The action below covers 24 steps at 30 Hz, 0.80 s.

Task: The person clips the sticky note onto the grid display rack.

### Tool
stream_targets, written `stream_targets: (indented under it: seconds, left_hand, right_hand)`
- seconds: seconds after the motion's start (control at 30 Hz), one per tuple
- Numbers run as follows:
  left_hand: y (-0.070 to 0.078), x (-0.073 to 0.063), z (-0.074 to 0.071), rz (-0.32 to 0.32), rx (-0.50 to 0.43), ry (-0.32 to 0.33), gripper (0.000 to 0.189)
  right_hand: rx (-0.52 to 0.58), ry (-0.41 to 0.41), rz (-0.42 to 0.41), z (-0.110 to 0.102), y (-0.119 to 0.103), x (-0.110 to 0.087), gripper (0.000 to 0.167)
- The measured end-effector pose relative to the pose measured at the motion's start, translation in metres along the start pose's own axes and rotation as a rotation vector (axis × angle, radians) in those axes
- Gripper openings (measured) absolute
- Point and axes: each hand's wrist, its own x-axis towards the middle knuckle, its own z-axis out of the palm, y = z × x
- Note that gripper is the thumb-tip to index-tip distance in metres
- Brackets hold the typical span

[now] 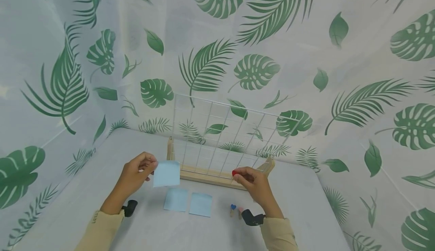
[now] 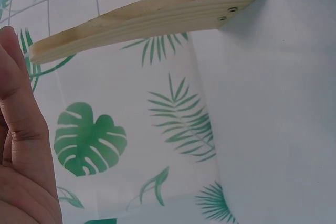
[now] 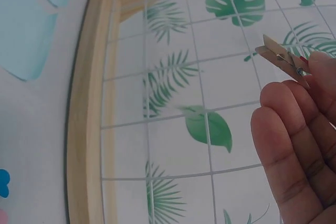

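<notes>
My left hand pinches a light-blue paper square by its left edge, held up in front of the stand's left end. In the left wrist view only part of that hand shows, and the paper is out of sight. Between thumb and fingers, my right hand pinches a small wooden clothespin with a red decoration. This clothespin is in front of a white wire grid, apart from the paper. The grid stands in a wooden base.
Two more light-blue paper squares lie side by side on the white table. A clothespin with a blue heart and one with a pink top lie near my right wrist. Behind hangs a leaf-patterned curtain.
</notes>
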Motion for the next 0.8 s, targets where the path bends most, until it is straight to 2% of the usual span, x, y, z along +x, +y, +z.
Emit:
stream_targets:
  seconds: [0.47,0.8]
  left_hand:
    - [0.01,0.005,0.002,0.041,-0.025,0.009,0.019]
    - [0.017,0.007,0.004,0.054,-0.008,0.009,0.022]
  right_hand:
    - [0.052,-0.011,-0.044,-0.004,-0.013,0.005,0.018]
    - [0.038,-0.006,-0.087,-0.006,-0.018,0.008,0.016]
